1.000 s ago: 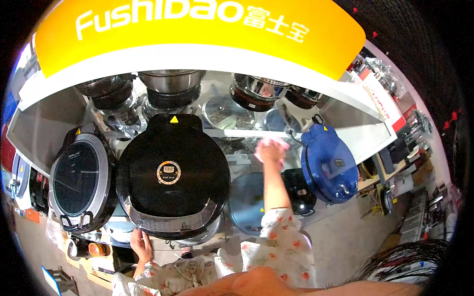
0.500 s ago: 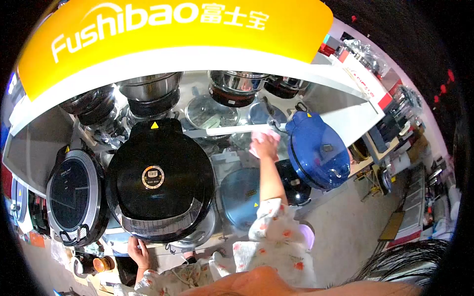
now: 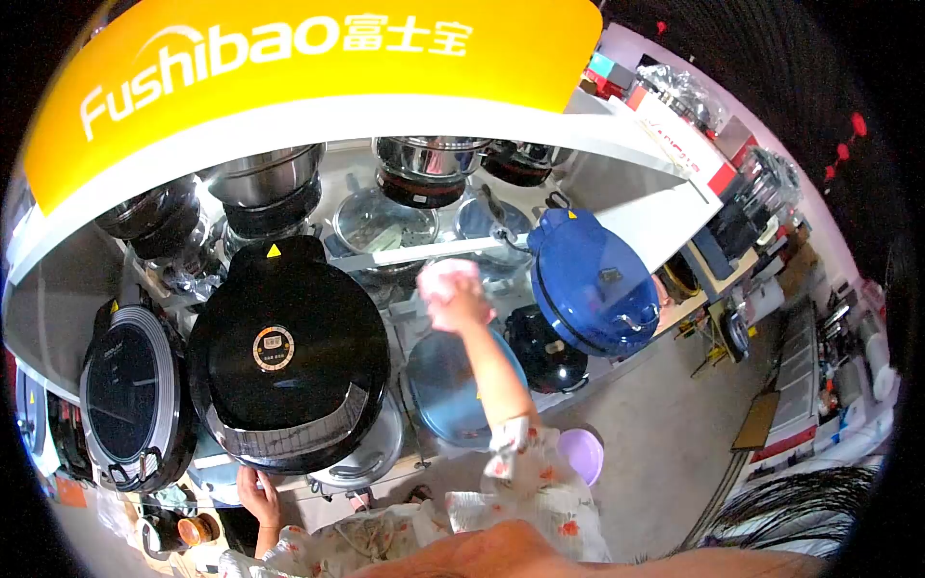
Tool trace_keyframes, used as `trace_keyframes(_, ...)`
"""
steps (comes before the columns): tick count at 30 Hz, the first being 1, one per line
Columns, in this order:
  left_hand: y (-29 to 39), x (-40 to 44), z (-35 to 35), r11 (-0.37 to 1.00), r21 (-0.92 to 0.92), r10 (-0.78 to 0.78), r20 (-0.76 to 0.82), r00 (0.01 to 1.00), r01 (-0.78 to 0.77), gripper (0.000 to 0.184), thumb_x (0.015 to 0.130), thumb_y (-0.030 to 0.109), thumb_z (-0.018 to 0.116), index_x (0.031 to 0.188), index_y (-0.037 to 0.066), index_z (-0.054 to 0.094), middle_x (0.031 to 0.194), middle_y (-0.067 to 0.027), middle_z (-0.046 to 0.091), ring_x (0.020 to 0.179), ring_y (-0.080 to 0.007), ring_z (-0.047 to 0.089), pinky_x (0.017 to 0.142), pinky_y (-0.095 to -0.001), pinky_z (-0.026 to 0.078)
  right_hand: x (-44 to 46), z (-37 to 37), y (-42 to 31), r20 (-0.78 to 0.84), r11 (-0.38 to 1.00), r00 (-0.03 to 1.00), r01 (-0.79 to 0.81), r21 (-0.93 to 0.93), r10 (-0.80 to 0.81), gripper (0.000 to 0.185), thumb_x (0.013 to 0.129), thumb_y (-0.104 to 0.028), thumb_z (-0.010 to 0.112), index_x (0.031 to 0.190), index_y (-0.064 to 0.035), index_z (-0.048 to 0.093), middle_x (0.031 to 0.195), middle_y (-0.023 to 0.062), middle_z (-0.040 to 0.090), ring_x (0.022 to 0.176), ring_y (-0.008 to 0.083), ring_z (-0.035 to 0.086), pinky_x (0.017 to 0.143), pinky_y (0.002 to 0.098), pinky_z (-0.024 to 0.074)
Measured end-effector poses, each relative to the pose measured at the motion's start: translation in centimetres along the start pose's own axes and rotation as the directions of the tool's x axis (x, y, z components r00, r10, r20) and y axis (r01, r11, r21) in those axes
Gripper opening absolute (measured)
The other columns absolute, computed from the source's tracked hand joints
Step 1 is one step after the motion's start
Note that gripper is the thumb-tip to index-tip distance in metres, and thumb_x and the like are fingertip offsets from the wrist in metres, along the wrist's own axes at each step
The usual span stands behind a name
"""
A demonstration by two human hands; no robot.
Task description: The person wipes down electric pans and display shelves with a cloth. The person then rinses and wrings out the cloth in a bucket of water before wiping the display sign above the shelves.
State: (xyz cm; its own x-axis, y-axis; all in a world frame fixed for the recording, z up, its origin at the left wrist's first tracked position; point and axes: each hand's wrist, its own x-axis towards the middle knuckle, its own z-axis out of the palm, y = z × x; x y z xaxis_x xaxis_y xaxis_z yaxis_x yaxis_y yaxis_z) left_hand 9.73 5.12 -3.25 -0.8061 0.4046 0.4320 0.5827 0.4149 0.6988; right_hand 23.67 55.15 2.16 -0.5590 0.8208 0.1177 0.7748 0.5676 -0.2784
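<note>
My right hand (image 3: 462, 310) is closed on a pink cloth (image 3: 446, 279), bunched in its fingers, over the glass shelf just below a white rail (image 3: 405, 253). To its left stands a large round black electric griddle (image 3: 289, 356) with a closed lid and a round label. A blue electric griddle (image 3: 597, 279) stands to the right. My left hand (image 3: 258, 496) is low at the shelf's front edge, by the black griddle's underside; its fingers look stretched out and their tips are partly hidden.
A black and silver griddle (image 3: 130, 395) stands at the far left. Steel pots (image 3: 434, 159) line the back under a yellow sign (image 3: 308, 67). Beneath the shelf are a grey-blue appliance (image 3: 453, 385) and a black one (image 3: 544, 347). A purple basin (image 3: 580, 456) is lower right.
My right hand has moved left with the cloth, away from the blue griddle and the rail. The view has shifted slightly to the right. My left hand stays at the shelf's front edge.
</note>
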Motion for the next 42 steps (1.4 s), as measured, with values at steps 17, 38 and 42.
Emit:
trace_keyframes(17, 1.3, 0.2, -0.4, 0.999, 0.035, 0.039, 0.025, 0.999, -0.04, 0.011, 0.086, 0.008, 0.05, 0.082, -0.002, 0.049, 0.075, -0.0168, 0.047, 0.069, -0.0342, 0.047, 0.064, -0.0399, 0.038, -1.3, 1.9, -2.3, -0.091, 0.996, 0.995, -0.047, -0.081, 0.04, 0.051, 0.087, -0.045, 0.048, 0.132, -0.022, 0.049, 0.143, 0.003, 0.039, 0.135, 0.0305, 0.027, 0.105, 0.0458, 0.0298)
trace_keyframes(38, -0.1, 0.1, -0.6, 0.997, 0.067, 0.028, 0.092, 0.995, -0.034, 0.01, 0.083, 0.005, 0.051, 0.075, -0.001, 0.048, 0.073, -0.0196, 0.048, 0.069, -0.0388, 0.049, 0.065, -0.0421, 0.041, -4.2, 3.4, -3.7, -0.116, 0.997, 0.992, 0.049, -0.057, -0.055, 0.041, 0.083, -0.036, 0.059, 0.124, -0.0314, 0.056, 0.139, 0.0055, 0.044, 0.129, 0.0366, 0.035, 0.105, 0.0465, 0.032)
trace_keyframes(42, 1.0, 0.4, -0.8, 1.0, 0.021, 0.001, 0.079, 0.997, -0.003, 0.011, 0.084, 0.005, 0.05, 0.076, -0.001, 0.049, 0.073, -0.0183, 0.049, 0.069, -0.0381, 0.05, 0.065, -0.0417, 0.042, -14.0, -0.3, -9.3, 0.077, 0.997, 0.996, -0.055, 0.057, 0.051, 0.047, 0.079, -0.027, 0.062, 0.124, -0.0186, 0.056, 0.136, 0.0092, 0.044, 0.125, 0.0352, 0.041, 0.101, 0.0474, 0.0344)
